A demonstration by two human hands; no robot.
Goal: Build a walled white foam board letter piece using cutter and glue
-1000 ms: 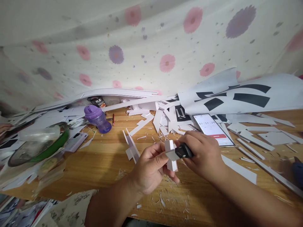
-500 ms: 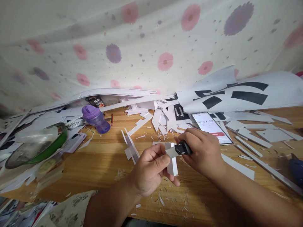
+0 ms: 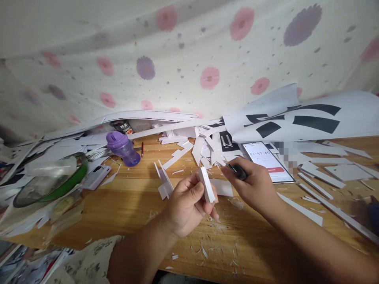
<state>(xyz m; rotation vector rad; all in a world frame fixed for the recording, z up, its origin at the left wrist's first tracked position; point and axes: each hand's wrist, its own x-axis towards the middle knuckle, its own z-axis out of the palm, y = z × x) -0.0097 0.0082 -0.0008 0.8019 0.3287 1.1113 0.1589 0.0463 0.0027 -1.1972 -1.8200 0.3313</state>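
Note:
My left hand pinches a small white foam board piece between thumb and fingers. The piece is held up on end above the table, with its narrow layered edge towards me. To its right, my right hand is wrapped round a black utility knife, most of whose handle is hidden in the palm. Knife and piece are apart. Behind the left hand lies a joined white board part, and a flat white strip lies behind the held piece.
A phone showing a running timer lies beyond my right hand. White offcuts are heaped at the back. A purple cup, a pencil and a green-rimmed sieve stand or lie at left. Thin shavings litter the wooden table.
The knife has come away from the board piece and moved slightly right. My left hand has turned the piece so that its narrow edge shows.

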